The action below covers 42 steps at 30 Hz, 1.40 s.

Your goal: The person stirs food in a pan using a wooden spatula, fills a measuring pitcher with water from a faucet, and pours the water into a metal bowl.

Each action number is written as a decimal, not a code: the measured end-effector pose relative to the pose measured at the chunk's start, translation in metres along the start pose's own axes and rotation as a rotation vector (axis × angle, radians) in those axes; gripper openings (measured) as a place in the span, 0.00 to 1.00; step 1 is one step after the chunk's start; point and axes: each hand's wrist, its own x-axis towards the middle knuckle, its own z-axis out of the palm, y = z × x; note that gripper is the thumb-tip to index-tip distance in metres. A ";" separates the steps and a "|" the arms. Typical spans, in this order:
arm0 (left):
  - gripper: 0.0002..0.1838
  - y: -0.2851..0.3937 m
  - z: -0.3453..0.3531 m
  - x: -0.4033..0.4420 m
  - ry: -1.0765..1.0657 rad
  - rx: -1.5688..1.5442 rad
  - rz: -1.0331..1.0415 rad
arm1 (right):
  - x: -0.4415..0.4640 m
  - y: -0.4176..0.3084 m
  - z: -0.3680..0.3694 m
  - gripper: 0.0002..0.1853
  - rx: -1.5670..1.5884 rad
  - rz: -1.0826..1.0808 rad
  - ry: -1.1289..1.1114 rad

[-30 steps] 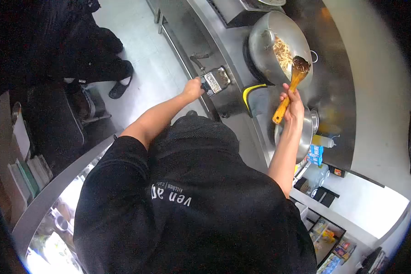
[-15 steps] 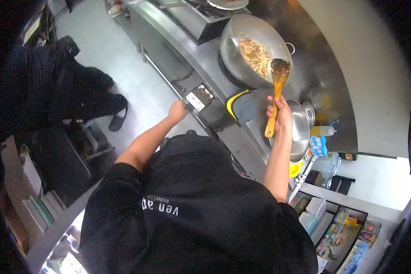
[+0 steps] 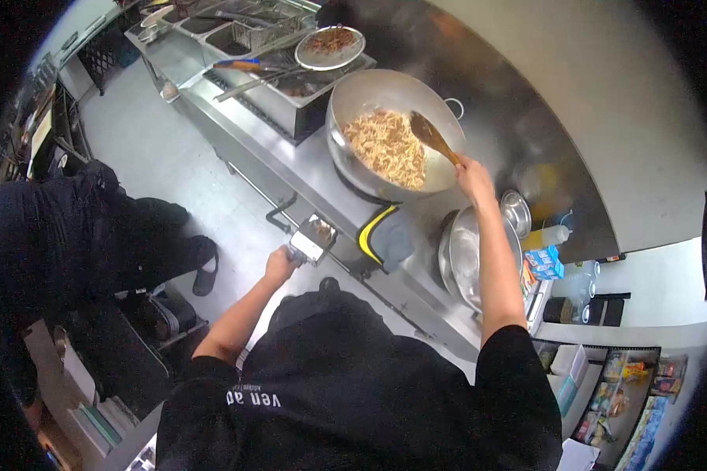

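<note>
My right hand [image 3: 473,180] is closed around the handle of a wooden spatula [image 3: 435,139]. The spatula's dark-stained blade reaches over the right part of a large metal wok [image 3: 361,90], whose near rim lies close to my fingers. Pale, browned shreds of food [image 3: 385,147] fill the wok's bottom; whether the blade touches them I cannot tell. Away from the counter, my left hand [image 3: 281,267] grips a small rectangular device [image 3: 313,238] with a pale, shiny face. Its exact kind is unclear. A grey pad with yellow trim [image 3: 389,237] lies between the wok and a metal bowl [image 3: 475,259].
Beyond the wok, a round strainer [image 3: 330,49] with reddish-brown bits rests over the fryer area [image 3: 275,98]. A squeeze bottle [image 3: 548,236] and a blue box [image 3: 544,263] stand right of the bowl. At left is another person in dark clothes [image 3: 78,235].
My right hand has brought the spatula further over the wok, its blade now pointing up-left. The camera view has shifted, showing more of the counter's far end. My left hand keeps the device.
</note>
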 end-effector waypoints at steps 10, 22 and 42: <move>0.18 0.001 0.005 0.005 -0.013 0.046 -0.043 | 0.105 0.011 0.075 0.13 -0.179 -0.025 -0.240; 0.20 0.006 -0.002 0.007 -0.118 0.075 -0.070 | 0.075 -0.017 0.038 0.08 -0.387 -0.351 -0.290; 0.17 0.011 0.005 -0.003 -0.086 0.116 -0.077 | 0.080 -0.013 -0.044 0.12 -0.370 -0.173 -0.083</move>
